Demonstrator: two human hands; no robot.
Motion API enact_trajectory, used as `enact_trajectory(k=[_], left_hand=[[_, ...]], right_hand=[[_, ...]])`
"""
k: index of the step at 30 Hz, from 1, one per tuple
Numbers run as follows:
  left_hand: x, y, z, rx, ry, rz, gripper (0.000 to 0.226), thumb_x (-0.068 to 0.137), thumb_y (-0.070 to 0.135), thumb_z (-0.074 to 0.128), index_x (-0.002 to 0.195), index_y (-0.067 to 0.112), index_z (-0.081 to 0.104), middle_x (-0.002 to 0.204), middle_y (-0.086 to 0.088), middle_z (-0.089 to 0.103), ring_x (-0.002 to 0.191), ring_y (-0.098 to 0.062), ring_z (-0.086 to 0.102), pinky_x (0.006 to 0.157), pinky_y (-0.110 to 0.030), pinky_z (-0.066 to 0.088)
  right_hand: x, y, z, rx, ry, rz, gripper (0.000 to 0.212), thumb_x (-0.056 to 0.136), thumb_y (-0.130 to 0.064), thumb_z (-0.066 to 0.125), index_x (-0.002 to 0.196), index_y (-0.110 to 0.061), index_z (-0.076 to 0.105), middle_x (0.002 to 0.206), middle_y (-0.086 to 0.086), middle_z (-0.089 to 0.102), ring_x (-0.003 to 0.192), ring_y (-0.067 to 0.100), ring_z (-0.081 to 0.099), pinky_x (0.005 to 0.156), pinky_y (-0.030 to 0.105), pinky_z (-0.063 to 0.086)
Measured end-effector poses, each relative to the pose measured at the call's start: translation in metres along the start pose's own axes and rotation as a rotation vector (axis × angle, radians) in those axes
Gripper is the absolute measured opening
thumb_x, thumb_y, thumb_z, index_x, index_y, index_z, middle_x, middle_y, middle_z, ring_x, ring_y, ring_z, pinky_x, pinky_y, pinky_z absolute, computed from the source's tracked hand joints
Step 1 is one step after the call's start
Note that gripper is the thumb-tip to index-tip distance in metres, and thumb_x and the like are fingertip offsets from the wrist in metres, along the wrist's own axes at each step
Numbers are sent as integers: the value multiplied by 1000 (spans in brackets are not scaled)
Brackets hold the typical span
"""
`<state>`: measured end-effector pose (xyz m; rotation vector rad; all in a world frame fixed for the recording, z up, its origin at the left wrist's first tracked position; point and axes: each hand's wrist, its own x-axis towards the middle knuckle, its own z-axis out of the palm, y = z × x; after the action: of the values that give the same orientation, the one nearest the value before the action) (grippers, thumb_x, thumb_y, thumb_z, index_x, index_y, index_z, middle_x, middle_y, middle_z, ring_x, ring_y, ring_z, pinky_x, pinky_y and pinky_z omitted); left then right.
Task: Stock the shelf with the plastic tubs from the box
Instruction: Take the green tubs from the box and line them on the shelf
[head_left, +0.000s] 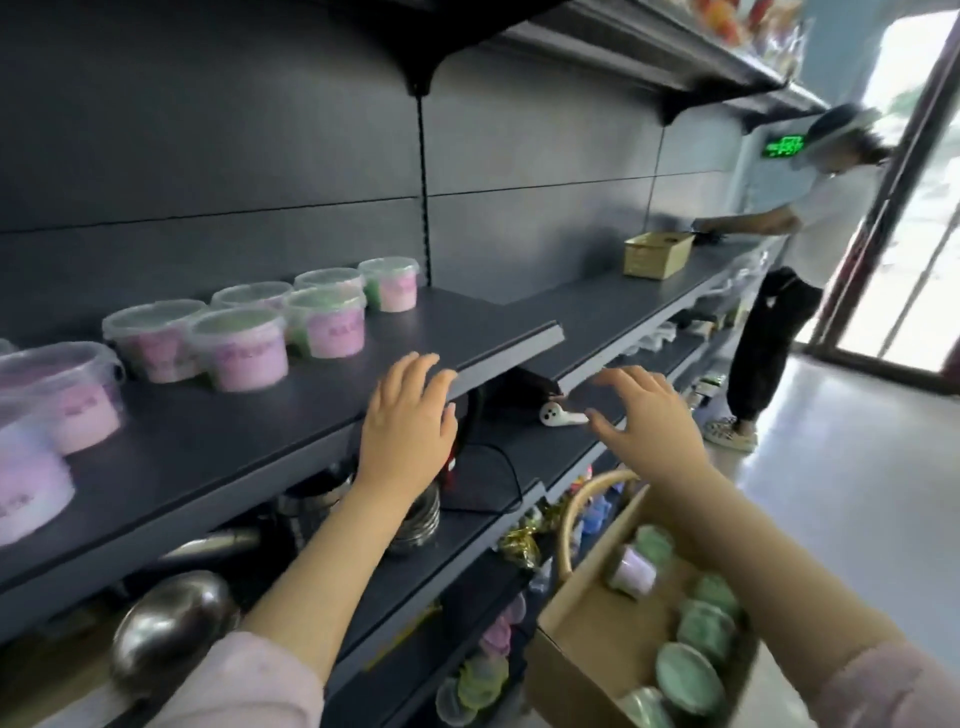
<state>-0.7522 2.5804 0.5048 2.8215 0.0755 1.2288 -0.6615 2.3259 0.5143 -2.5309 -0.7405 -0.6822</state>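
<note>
Several clear plastic tubs with pink labels and green contents stand in rows on the dark shelf at the left. My left hand rests at the shelf's front edge, fingers straight, holding nothing. My right hand hovers in front of the lower neighbouring shelf, fingers spread and empty, near a small white object. The cardboard box sits at the lower right below my right forearm, with several green-lidded tubs lying in it.
Another person stands at the far right, reaching onto the shelf near a wicker basket. Lower shelves hold metal bowls, a black cable and coloured goods. A basket handle arches beside the box. Bare pale floor lies to the right.
</note>
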Motion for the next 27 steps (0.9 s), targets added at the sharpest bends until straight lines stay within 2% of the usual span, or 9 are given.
enact_trajectory(k=[6,9,12,16,21,27], left_hand=[[-26,79,76,-129,-282,147,42,93,26,53,132,13,51,136,-4,49,133,-23,38,110,-36,31],[-44,118,114,-166,-399,179,42,93,27,52,133,15,50,136,-1,49,132,-20,38,108,-35,33],[-69,157,149,-265,-482,112,33,90,27,56,121,16,56,124,3,54,122,-20,46,100,-37,41],[-120,199,192,-328,-678,-52,39,92,35,54,128,20,51,129,7,51,124,-16,42,98,-32,39],[-159,238,227,-301,-848,-99,42,92,36,55,131,19,51,132,5,51,126,-19,41,100,-36,38],[-185,250,264,-313,-1021,-177,43,94,37,53,133,19,48,135,2,47,127,-19,38,100,-33,36]], right_hand=[[-84,98,8,-52,-122,228,42,86,-33,63,126,-21,56,120,3,60,113,29,52,91,38,44],[-121,148,15,-42,-213,366,48,84,-30,66,129,-17,55,123,8,60,113,33,53,90,37,43],[-167,192,24,6,-289,484,53,86,-34,64,134,-17,50,132,4,55,123,28,47,95,37,43],[-232,240,40,104,-411,611,57,88,-39,61,139,-20,44,135,-1,52,124,22,47,96,32,43],[-269,291,60,175,-497,657,57,90,-37,60,140,-19,42,139,0,50,127,22,45,101,34,40],[-276,314,100,248,-573,684,51,89,-32,63,135,-16,47,134,5,53,126,25,45,102,35,38]])
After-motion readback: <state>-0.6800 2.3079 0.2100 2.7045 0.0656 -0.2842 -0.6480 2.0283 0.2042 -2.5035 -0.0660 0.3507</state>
